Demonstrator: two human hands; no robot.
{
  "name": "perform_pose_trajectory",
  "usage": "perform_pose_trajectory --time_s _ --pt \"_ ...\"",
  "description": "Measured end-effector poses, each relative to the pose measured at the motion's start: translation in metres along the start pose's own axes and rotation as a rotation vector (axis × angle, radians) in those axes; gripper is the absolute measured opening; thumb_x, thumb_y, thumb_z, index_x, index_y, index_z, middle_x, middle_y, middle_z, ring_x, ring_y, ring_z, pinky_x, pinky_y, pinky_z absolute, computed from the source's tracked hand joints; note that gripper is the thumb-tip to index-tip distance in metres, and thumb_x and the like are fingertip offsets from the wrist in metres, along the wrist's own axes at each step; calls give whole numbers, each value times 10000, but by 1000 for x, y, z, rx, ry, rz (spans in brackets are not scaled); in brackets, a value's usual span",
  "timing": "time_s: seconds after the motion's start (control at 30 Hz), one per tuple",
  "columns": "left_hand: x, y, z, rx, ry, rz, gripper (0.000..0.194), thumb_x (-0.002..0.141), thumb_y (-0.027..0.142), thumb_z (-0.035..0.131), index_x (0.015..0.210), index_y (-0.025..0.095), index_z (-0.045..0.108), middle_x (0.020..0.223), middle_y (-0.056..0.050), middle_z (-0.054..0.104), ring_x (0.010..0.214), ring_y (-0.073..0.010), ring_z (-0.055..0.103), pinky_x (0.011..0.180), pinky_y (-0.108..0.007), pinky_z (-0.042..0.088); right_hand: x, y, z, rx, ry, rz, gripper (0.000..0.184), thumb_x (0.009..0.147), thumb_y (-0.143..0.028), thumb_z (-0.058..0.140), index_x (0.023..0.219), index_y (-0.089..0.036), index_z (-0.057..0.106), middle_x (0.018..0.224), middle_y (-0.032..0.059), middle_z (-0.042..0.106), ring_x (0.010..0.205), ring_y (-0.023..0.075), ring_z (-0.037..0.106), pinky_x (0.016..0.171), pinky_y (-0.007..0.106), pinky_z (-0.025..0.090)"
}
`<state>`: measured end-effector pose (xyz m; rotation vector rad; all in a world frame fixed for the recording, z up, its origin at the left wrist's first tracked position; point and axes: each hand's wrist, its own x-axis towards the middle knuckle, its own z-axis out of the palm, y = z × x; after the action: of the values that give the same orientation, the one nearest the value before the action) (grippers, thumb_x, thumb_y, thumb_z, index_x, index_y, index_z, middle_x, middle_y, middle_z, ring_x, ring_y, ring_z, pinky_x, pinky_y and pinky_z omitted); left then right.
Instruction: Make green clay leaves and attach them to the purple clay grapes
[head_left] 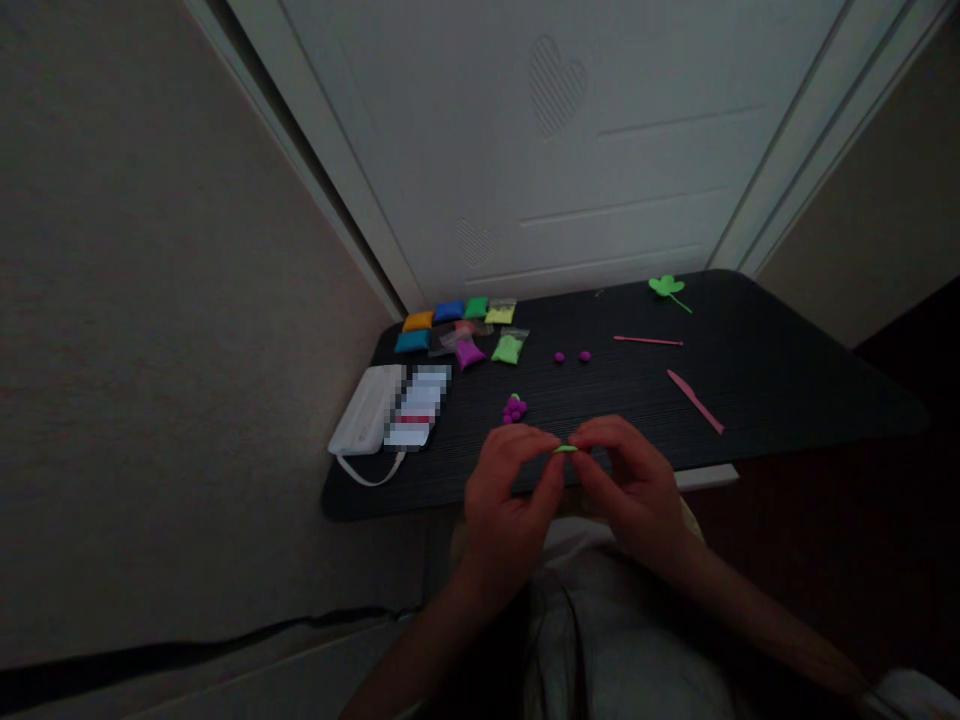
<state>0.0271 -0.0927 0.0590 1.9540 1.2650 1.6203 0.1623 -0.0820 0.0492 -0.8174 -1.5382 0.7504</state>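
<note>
Green sliver [565, 449] pinched at both ends now, left hand [510, 502] closed thumb-to-finger at nine o'clock, right hand [639, 492] likewise at three, purple cluster [514, 409] sitting at ten!

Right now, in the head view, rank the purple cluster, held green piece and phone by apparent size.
1. Phone
2. Purple cluster
3. Green piece, judging only the part showing between the fingers
</note>
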Motion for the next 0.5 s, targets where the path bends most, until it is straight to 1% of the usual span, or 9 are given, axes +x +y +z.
perform_pose_trajectory --time_s 0.1,0.27,0.5 --pt "0 0 0 9 -4 11 190 715 76 588 860 199 597 847 -17 604 836 -150 570 775 -318 473 0 -1 0 -9 -5 -3 137 783 -126 556 879 -222 572 836 3 566 800 138 528 725 289 429" --pt "0 1 0 4 -6 8 210 721 80 581 891 204 591 868 -20 605 852 -153 568 775 -322 475 1 -1 0 -11 -5 -18 148 781 -111 555 874 -225 573 832 -4 568 803 131 525 729 278 423" --pt "0 0 -1 8 -20 11 191 723 96 580 880 203 599 875 -27 603 863 -162 567 789 -336 475 1 -2 0 0 -4 -15 147 782 -112 552 876 -223 573 836 -2 567 803 134 526 729 284 425"
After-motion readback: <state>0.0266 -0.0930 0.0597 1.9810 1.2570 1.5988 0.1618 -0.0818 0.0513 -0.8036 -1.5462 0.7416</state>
